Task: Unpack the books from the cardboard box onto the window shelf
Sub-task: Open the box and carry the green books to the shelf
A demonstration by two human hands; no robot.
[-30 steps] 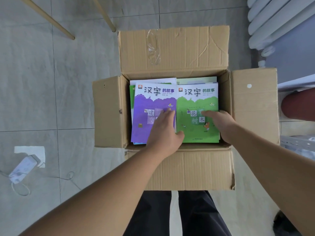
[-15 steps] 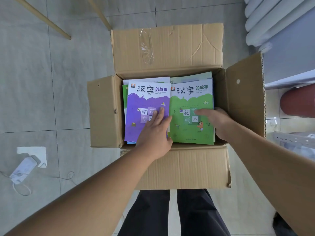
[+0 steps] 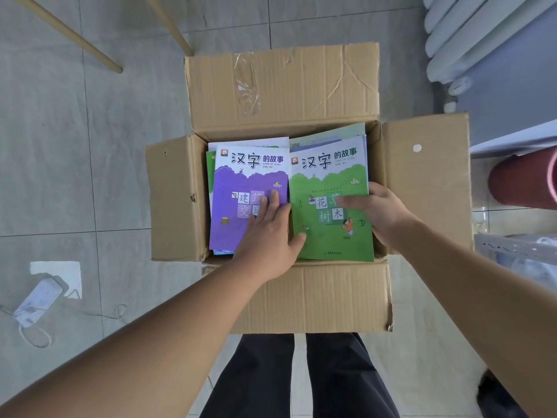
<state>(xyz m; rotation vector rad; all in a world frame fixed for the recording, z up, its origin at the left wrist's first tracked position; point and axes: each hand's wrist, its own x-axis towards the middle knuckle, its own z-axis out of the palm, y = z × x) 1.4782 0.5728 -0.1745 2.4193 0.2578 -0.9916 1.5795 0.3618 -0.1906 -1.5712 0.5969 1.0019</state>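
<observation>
We look straight down into the open box (image 3: 283, 95), which stands on the tiled floor (image 3: 90, 146) with its four flaps folded out. Inside, two stacks of books lie side by side, a purple book (image 3: 238, 182) on top of the left stack and a green book (image 3: 331, 236) on top of the right.

Our left hand (image 3: 268, 236) lies flat on the purple book, fingers straight, thumb touching the green book's left edge. Our right hand (image 3: 382, 212) holds the green book at its right edge, thumb across the cover and fingers curled down beside the box wall. Whether they take in more books beneath it we cannot tell.

A power strip (image 3: 39, 297) lies on the floor to the left, and a radiator (image 3: 470, 34) stands at upper right.
</observation>
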